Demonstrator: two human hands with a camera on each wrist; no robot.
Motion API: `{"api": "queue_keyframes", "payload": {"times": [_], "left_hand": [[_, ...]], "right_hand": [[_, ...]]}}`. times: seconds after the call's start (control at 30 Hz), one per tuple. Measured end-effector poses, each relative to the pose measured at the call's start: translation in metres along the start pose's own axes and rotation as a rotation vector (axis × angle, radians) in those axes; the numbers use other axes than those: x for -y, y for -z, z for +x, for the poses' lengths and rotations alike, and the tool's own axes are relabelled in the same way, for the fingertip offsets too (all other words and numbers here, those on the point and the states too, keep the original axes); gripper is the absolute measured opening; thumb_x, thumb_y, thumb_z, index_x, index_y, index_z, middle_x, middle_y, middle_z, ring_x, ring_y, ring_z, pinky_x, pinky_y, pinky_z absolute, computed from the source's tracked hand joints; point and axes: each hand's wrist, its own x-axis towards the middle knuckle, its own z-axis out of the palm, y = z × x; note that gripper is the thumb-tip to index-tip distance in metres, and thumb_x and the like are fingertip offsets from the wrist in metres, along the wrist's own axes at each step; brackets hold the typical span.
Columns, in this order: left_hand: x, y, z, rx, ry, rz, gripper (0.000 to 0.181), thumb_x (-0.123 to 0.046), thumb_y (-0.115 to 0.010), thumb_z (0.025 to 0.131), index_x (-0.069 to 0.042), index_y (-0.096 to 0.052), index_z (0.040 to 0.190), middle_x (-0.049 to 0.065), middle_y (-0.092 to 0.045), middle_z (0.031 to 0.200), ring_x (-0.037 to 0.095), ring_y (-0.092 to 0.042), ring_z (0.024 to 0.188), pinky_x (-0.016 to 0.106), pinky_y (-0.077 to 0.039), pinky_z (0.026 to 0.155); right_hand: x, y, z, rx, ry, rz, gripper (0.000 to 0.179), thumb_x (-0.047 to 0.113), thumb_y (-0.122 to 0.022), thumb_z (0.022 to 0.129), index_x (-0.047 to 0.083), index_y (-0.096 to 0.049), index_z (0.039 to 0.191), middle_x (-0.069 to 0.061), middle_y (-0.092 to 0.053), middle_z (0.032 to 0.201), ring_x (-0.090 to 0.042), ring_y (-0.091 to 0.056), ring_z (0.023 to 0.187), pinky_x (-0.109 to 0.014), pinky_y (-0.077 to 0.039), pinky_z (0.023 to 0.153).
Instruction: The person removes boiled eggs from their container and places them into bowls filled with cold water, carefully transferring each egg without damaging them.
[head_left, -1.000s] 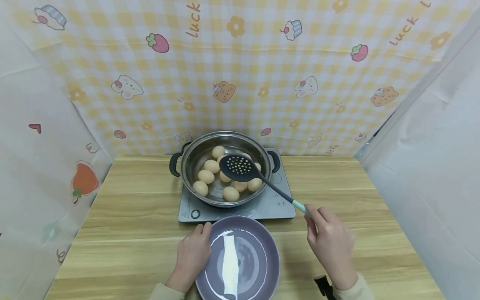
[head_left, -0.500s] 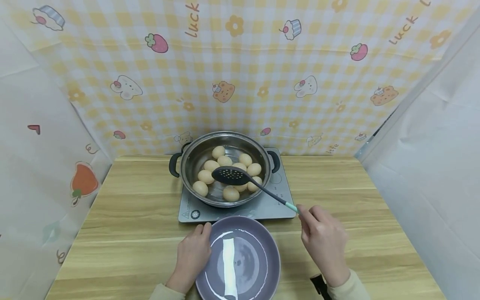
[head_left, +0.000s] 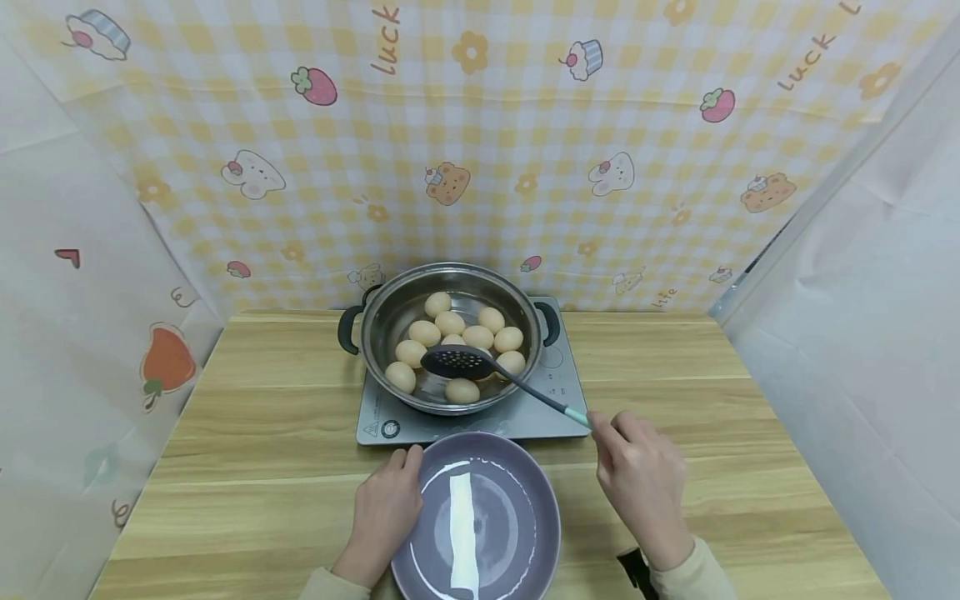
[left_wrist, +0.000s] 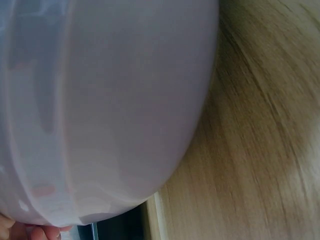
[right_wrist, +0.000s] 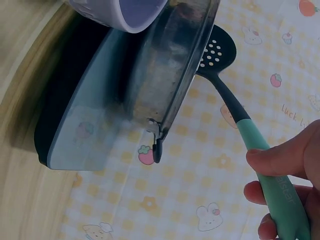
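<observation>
My right hand (head_left: 641,475) grips the mint-green handle of a dark skimmer (head_left: 459,362) with a perforated head. That head sits low in the steel pot (head_left: 390,379), over some of the brown eggs (head_left: 462,391) in it. In the right wrist view, thumb and fingers wrap the skimmer's handle (right_wrist: 275,192), and its head shows just past the pot's rim. My left hand (head_left: 386,504) holds the left rim of a grayish-purple plate (head_left: 540,533) in front of the cooker. The left wrist view shows mostly the plate's underside (left_wrist: 135,100), with fingertips at its edge.
The pot stands on a flat silver induction cooker (head_left: 570,425), its two black handles sticking out left and right. Behind the wooden table (head_left: 247,417) hangs a yellow checked curtain (head_left: 525,125). White sheets (head_left: 862,333) close both sides.
The skimmer's head has come down and toward me into the pot, tilting on the way. My right hand has shifted left. Left hand and plate have stayed in place.
</observation>
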Motion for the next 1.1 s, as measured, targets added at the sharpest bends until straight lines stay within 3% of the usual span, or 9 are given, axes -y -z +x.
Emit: {"api": "queue_keyframes", "payload": {"times": [0.2,0.6,1.1], "left_hand": [[0.0011,-0.0027,-0.001,-0.036,-0.011,-0.002,0.021,0.001,-0.057,0.068,-0.006,-0.053,0.087,0.006,-0.049,0.064,0.018,-0.044,0.044,0.029,-0.03,0.034],[0.0009,-0.0022,-0.0005,-0.016,0.003,-0.008,0.022,0.001,-0.059,0.068,-0.006,-0.054,0.089,0.006,-0.05,0.065,0.017,-0.044,0.044,0.029,-0.03,0.034],[0.0016,-0.0044,-0.0009,-0.035,-0.009,-0.012,0.02,0.001,-0.057,0.068,-0.006,-0.053,0.087,0.006,-0.049,0.064,0.017,-0.044,0.044,0.028,-0.03,0.034]], "right_hand": [[-0.0001,-0.0005,-0.0026,0.015,0.02,0.012,0.014,0.013,-0.057,0.077,0.009,-0.07,0.074,0.006,-0.04,0.055,-0.006,-0.022,0.041,-0.019,-0.013,0.038],[-0.0016,0.003,-0.0063,0.185,0.003,0.038,0.021,0.005,-0.056,0.074,0.013,-0.073,0.082,0.008,-0.039,0.055,-0.005,-0.024,0.041,-0.017,-0.014,0.037],[0.0048,0.0006,-0.0016,0.218,0.013,0.062,0.018,0.01,-0.065,0.066,0.015,-0.072,0.082,0.012,-0.039,0.056,-0.004,-0.027,0.04,-0.017,-0.015,0.035]]}}
